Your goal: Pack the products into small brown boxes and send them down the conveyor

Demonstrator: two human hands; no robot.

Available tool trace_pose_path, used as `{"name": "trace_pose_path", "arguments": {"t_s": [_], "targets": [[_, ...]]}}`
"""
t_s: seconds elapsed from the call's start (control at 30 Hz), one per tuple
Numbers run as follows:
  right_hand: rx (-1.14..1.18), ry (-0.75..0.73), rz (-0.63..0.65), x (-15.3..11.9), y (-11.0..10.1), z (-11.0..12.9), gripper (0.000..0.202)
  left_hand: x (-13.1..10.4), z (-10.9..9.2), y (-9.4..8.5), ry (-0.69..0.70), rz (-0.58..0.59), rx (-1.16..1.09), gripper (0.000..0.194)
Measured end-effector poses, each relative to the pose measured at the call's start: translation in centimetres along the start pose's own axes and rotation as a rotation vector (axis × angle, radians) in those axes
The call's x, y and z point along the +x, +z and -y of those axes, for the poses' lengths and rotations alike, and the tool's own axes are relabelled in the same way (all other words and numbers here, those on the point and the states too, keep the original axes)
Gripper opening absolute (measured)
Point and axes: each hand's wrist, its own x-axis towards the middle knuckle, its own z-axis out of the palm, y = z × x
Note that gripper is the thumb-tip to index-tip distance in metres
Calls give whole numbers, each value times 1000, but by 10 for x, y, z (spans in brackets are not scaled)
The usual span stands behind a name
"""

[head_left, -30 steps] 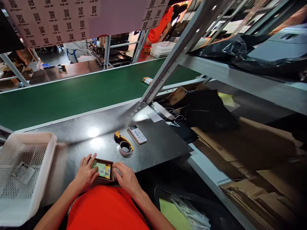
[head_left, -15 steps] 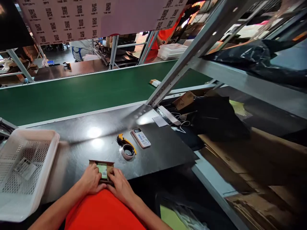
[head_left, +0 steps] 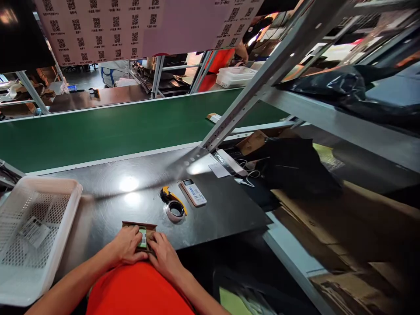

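A small brown cardboard box [head_left: 149,226] lies at the front edge of the metal table, with a green item [head_left: 143,237] bearing a barcode inside it. My left hand [head_left: 128,245] grips the box's left side, its fingers bent over the green item. On the right side, my right hand [head_left: 163,251] holds the box with curled fingers. Beyond the hands is a yellow and black tape dispenser [head_left: 173,204] with a roll of tape. A phone-like device [head_left: 193,193] with a small dark screen lies to its right.
A white perforated basket [head_left: 70,218] stands at the left. Behind the metal table [head_left: 108,175] runs a green conveyor belt [head_left: 131,129]. A slanted metal post [head_left: 243,98] rises at the right, near flat cardboard [head_left: 361,218]. A QR-code sheet [head_left: 183,30] hangs above.
My left hand's fingers have shifted right over the green item, covering more of it. The view has tilted slightly. In the background, a person's hand now shows near the white crate.
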Motion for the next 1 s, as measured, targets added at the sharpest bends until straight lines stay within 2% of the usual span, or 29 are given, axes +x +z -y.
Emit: {"name": "trace_pose_path", "arguments": {"t_s": [0.13,0.2,0.27,0.3,0.37,0.4,0.43,0.47,0.53,0.6,0.67,0.7,0.77,0.9,1.0], "targets": [[37,-72,24,4,-2,-9,14,1,11,18,95,-131,20,50],[124,-75,-10,8,3,-18,20,4,17,25,174,-240,52,44],[245,34,-114,13,12,-29,18,7,21,32,194,-378,111,42],[292,119,-174,16,18,-35,19,9,23,35,161,-445,150,48],[333,279,-265,19,30,-44,38,10,24,43,49,-541,221,69],[331,323,-293,20,35,-47,48,8,25,47,3,-563,240,74],[315,326,-318,19,39,-49,57,5,25,52,-20,-571,243,70],[285,288,-344,19,41,-50,64,1,26,57,-12,-564,231,61],[178,120,-363,17,42,-51,68,-11,28,67,57,-525,179,43],[40,-117,-261,16,40,-51,65,-24,29,75,83,-494,120,40],[-58,-283,-107,17,39,-53,66,-33,29,80,2,-479,86,40],[-88,-329,-61,17,40,-53,70,-36,29,81,-57,-477,81,41],[-113,-374,-56,18,44,-55,76,-39,29,83,-133,-481,78,46],[-93,-470,-138,19,50,-61,63,-38,29,84,-91,-541,29,44],[-50,-515,-125,26,36,-75,54,-39,29,81,-69,-584,14,39]]}}
